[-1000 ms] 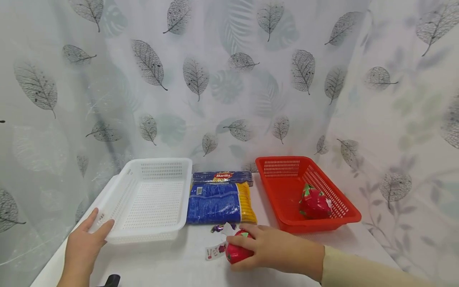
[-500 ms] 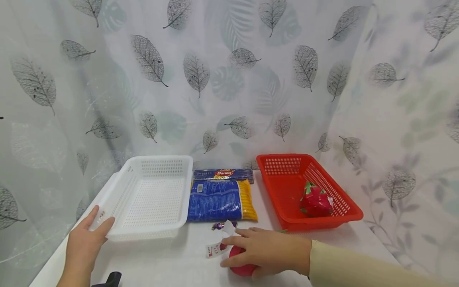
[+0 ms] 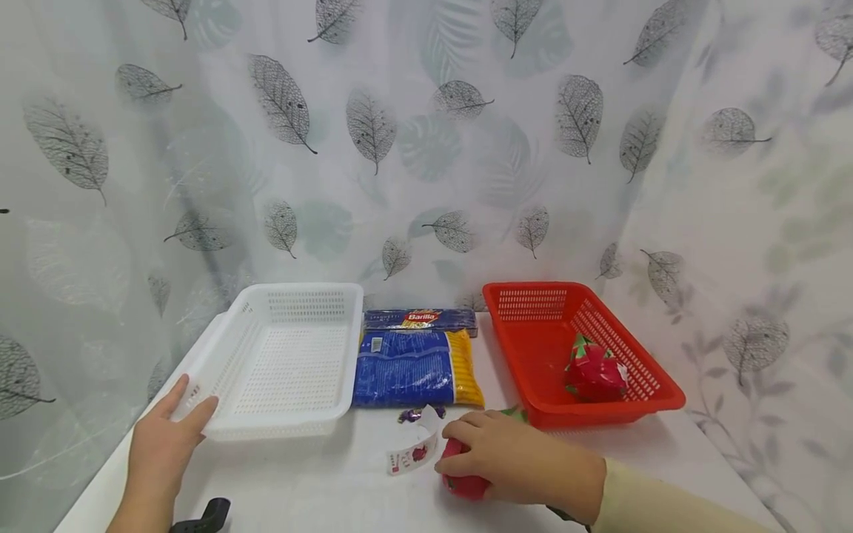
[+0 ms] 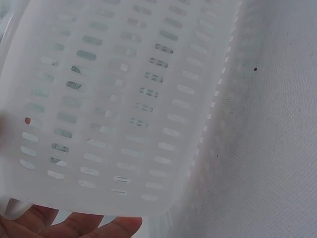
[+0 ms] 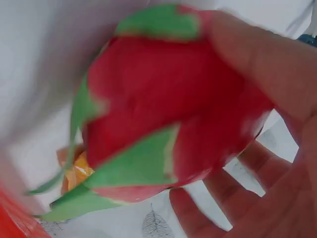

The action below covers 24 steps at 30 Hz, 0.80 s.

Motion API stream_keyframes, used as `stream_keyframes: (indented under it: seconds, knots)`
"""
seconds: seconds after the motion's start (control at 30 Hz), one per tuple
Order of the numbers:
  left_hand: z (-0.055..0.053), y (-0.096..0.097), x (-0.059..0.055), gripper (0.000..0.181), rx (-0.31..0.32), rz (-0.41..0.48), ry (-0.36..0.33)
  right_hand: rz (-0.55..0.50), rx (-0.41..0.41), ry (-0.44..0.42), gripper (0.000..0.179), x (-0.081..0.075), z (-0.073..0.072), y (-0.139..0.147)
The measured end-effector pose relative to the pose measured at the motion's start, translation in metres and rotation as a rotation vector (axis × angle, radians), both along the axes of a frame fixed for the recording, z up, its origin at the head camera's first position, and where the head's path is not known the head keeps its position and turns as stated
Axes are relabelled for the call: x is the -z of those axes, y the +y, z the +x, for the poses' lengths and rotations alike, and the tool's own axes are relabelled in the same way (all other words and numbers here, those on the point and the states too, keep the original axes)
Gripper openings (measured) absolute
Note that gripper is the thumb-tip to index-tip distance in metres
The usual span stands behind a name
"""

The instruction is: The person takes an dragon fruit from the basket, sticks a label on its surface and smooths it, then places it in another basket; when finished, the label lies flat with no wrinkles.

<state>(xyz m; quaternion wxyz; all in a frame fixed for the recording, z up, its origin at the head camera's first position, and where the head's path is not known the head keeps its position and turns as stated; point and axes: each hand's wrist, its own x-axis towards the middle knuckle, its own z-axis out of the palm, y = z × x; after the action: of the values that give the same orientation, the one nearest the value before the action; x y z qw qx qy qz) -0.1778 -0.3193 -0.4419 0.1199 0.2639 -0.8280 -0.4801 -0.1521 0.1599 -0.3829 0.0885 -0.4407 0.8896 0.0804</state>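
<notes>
In the head view my right hand holds a red dragon fruit close over the white table, with a green leaf tip showing beyond the fingers. The right wrist view has the fruit's broad green scales in front, thumb on one side and fingers spread on the other. My left hand grips the near left corner of a white plastic basket, thumb on the rim. Its fingers show under the perforated wall in the left wrist view. Beside the fruit lies a curled white paper label with a fruit picture.
A red basket at the right holds another dragon fruit. Between the baskets lie a blue-and-yellow pasta bag and a dark blue spaghetti box. A purple-wrapped candy sits before the bag. A black object shows at the front edge.
My right hand has shifted its hold and turned the dragon fruit, which is now slightly farther right, apart from the label. The left hand stays on the white basket. The head view has tilted slightly.
</notes>
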Motion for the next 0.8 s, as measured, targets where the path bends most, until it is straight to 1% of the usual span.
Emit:
stream_keyframes:
  seconds: [0.07,0.23,0.37,0.4,0.47,0.5,0.53,0.57,0.6,0.67,0.7,0.73,0.77,0.8]
  knots:
    - [0.001,0.001,0.000,0.080,0.002,0.005,0.003,-0.012,-0.029,0.017,0.082,-0.001,0.002,0.002]
    - [0.002,0.005,-0.002,0.080,0.004,0.000,0.011,-0.059,0.046,-0.015,0.068,-0.003,0.004,0.011]
    - [0.001,0.005,-0.003,0.080,0.012,-0.005,0.008,-0.094,0.041,-0.025,0.064,-0.003,0.005,0.018]
    - [0.000,0.004,-0.003,0.080,0.022,-0.022,0.004,-0.105,0.042,-0.032,0.065,-0.003,0.005,0.019]
    - [0.000,0.002,-0.005,0.081,0.045,-0.081,0.001,-0.129,0.068,-0.063,0.067,-0.004,0.005,0.021]
    - [0.001,0.001,-0.006,0.081,0.048,-0.124,0.023,-0.141,0.086,-0.082,0.068,-0.003,0.005,0.022]
    - [0.003,0.002,-0.008,0.081,0.042,-0.177,0.058,-0.156,0.107,-0.105,0.068,-0.003,0.005,0.022]
    - [0.005,0.004,-0.010,0.080,0.029,-0.239,0.118,-0.170,0.126,-0.125,0.068,-0.002,0.005,0.022]
    - [0.009,0.009,-0.013,0.077,0.002,-0.309,0.203,-0.186,0.142,-0.143,0.068,-0.001,0.005,0.023]
    - [0.017,0.023,-0.021,0.064,-0.039,-0.445,0.444,-0.214,0.158,-0.163,0.066,0.002,0.006,0.024]
    - [0.020,0.032,-0.025,0.056,-0.044,-0.509,0.590,-0.228,0.156,-0.165,0.065,0.004,0.005,0.024]
    - [0.023,0.044,-0.031,0.050,-0.032,-0.561,0.740,-0.239,0.151,-0.162,0.064,0.005,0.005,0.025]
    - [0.026,0.058,-0.036,0.043,0.012,-0.607,0.882,-0.249,0.144,-0.157,0.063,0.006,0.005,0.025]
    - [0.029,0.073,-0.041,0.039,0.087,-0.648,1.001,-0.262,0.139,-0.153,0.062,0.007,0.004,0.025]
